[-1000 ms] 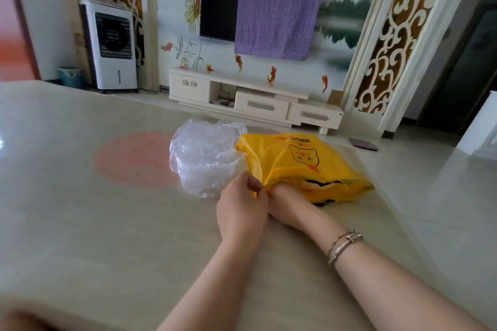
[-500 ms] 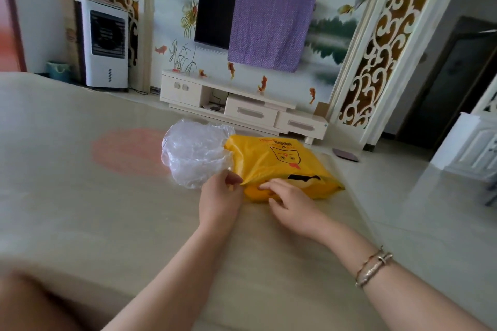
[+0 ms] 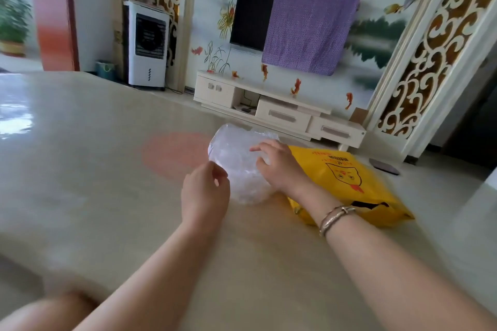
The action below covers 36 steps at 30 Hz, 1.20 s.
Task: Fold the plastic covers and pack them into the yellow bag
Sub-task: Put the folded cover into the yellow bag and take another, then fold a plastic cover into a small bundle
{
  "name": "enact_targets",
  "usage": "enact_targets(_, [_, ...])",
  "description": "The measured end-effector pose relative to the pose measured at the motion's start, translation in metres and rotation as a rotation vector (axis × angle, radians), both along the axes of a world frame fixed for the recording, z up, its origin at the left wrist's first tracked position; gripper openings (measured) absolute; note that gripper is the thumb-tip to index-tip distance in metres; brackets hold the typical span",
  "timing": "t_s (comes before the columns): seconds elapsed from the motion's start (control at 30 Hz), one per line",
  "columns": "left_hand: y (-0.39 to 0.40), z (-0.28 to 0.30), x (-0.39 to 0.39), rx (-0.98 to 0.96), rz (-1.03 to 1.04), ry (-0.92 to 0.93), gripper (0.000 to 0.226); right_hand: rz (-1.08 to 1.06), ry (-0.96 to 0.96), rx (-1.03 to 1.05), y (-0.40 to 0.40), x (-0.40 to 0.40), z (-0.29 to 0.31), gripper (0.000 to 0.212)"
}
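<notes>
A bundle of clear plastic covers [image 3: 236, 158] lies on the beige table, bunched up just left of the yellow bag [image 3: 347, 183]. The bag lies flat with a cat face printed on it, its dark opening toward the near right. My right hand [image 3: 279, 166] rests on top of the plastic bundle with fingers spread, a bracelet on its wrist. At the bundle's near left edge, my left hand [image 3: 205, 191] has its fingertips curled together; whether it pinches the plastic is unclear.
The beige table [image 3: 107, 183] has a pink round patch [image 3: 172, 150] left of the bundle and drops off at the right to a tiled floor. Beyond it stand a white TV cabinet [image 3: 279, 113], an air cooler [image 3: 146, 45] and a wall TV half draped in purple cloth.
My right hand left the yellow bag's near edge and moved left onto the plastic bundle. My left hand shifted left from the bag's mouth to the bundle's near edge.
</notes>
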<state>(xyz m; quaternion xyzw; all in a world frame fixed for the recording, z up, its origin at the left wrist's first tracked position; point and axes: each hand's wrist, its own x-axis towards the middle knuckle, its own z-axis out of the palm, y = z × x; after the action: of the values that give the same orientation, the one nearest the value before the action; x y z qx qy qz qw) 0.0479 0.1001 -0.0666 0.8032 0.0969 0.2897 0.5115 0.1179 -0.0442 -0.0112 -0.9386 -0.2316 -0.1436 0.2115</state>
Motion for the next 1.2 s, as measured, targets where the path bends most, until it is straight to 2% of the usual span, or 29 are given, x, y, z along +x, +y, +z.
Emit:
enact_targets(0.13, [0.001,-0.004,0.004,-0.003,-0.033,0.019,0.016,-0.149,0.232,-0.277,0.022,0.034,-0.008,0.042])
enact_targets(0.2, [0.004,-0.004,0.009,-0.029,-0.019,0.007,0.016,-0.169,0.29,-0.285,0.027,0.04,-0.009,0.041])
enact_targets(0.27, [0.004,-0.004,0.009,-0.029,-0.023,-0.006,0.015,-0.134,0.218,-0.165,0.025,0.034,-0.005,0.038])
enact_targets(0.33, [0.004,-0.006,0.007,-0.017,-0.03,-0.025,0.015,-0.034,0.14,0.137,0.016,0.021,0.001,0.036])
enact_targets(0.4, [0.004,-0.007,0.002,0.032,-0.032,-0.05,0.016,0.024,0.15,0.453,0.002,-0.001,0.013,0.035])
enact_targets(0.5, [0.0,-0.001,-0.006,0.106,-0.027,-0.157,0.019,0.089,0.199,0.738,-0.023,-0.037,0.029,0.037])
enact_targets(0.6, [-0.021,0.013,-0.017,0.141,-0.089,-0.256,0.018,0.1,0.28,0.878,-0.054,-0.067,0.035,0.047])
enact_targets(0.67, [-0.045,0.023,-0.025,0.081,-0.186,-0.269,0.016,0.104,0.319,0.976,-0.075,-0.084,0.037,0.048])
enact_targets(0.77, [-0.086,0.036,-0.037,-0.062,-0.32,-0.22,0.013,0.109,0.384,1.086,-0.106,-0.11,0.035,0.044])
enact_targets(0.9, [-0.135,0.039,-0.045,-0.041,-0.43,-0.177,0.013,0.043,0.402,1.18,-0.151,-0.13,0.017,0.038])
enact_targets(1.0, [-0.171,0.038,-0.049,-0.147,-0.573,-0.089,0.014,0.085,0.395,1.312,-0.174,-0.139,0.001,0.03])
enact_targets(1.1, [-0.198,0.033,-0.05,-0.194,-0.648,-0.06,0.006,0.105,0.403,1.31,-0.187,-0.143,-0.012,0.029])
enact_targets(1.2, [-0.206,0.027,-0.048,-0.199,-0.638,-0.059,0.004,0.075,0.377,1.286,-0.192,-0.137,-0.016,0.028])
